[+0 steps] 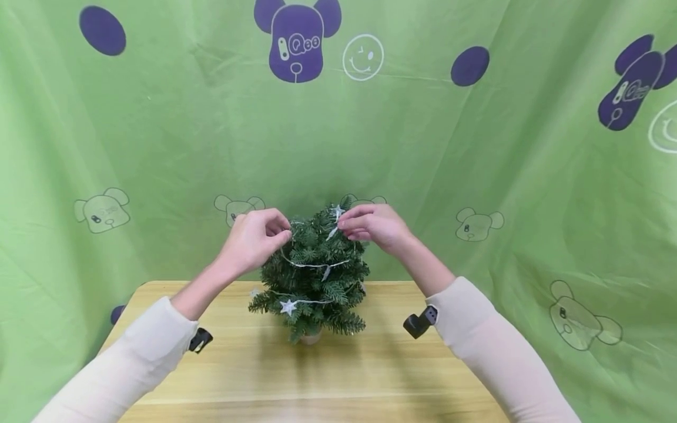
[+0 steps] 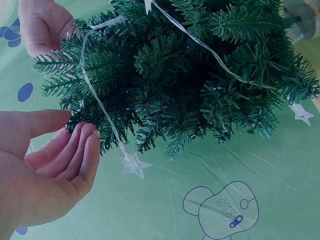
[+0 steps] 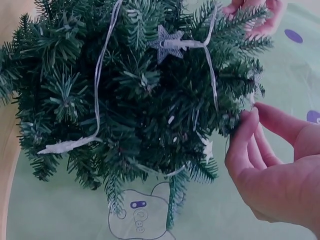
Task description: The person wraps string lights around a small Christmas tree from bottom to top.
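Observation:
A small artificial Christmas tree [image 1: 317, 264] stands on the table, wound with a clear-wired string of star lights [image 1: 312, 265]. Its upper left side is where my left hand [image 1: 256, 235] is, thumb and curled fingers round a dark green branch tip [image 2: 79, 120]. Below those fingers a star light [image 2: 134, 165] hangs on its wire. Near the treetop my right hand [image 1: 376, 226] pinches the light string between thumb and index finger, beside a star light [image 1: 337, 211]. In the right wrist view, another star [image 3: 170, 45] lies against the needles.
The wooden table [image 1: 222, 376] carries the tree near its back edge. Behind and around hangs a green cloth [image 1: 370, 147] printed with bears and purple ovals. Black wrist devices show at the left cuff [image 1: 200, 341] and right cuff [image 1: 420, 322].

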Demonstrator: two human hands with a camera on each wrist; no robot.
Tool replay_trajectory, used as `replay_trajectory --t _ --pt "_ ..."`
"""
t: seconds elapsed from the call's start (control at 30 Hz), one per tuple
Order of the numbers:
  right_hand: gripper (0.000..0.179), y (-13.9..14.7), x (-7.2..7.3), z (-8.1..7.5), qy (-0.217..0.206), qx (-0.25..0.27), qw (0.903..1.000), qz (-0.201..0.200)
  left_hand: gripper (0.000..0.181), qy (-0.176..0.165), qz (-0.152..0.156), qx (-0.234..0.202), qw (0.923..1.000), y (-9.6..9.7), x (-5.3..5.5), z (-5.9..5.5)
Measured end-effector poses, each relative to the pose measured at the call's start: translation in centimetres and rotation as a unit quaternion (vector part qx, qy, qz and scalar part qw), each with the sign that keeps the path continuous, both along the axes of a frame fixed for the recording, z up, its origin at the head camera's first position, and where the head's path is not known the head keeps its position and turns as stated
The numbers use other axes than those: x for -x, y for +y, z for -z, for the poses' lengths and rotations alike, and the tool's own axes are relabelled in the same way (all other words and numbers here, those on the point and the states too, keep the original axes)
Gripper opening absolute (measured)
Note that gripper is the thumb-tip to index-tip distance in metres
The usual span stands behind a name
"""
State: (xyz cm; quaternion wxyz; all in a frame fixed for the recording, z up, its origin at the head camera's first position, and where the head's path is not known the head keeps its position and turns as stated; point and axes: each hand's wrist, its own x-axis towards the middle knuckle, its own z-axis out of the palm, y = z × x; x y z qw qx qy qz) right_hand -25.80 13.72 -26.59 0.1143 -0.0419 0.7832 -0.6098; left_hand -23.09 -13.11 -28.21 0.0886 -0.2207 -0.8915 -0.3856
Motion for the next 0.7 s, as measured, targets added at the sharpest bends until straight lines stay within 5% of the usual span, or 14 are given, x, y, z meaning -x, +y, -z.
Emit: replay_trajectory --t 0.33,0.7 --pt "0.021 -2.0 -0.5 0.4 0.079 -0.081 0.9912 0.069 0.017 -0.007 0.002 -0.004 1.0000 0.0 -0.1 -0.1" --pt "0.009 -4.3 -1.7 1.5 0.226 -0.198 0.9480 0.104 0.017 -0.009 0.002 0.000 1.0000 0.0 0.0 -0.2"
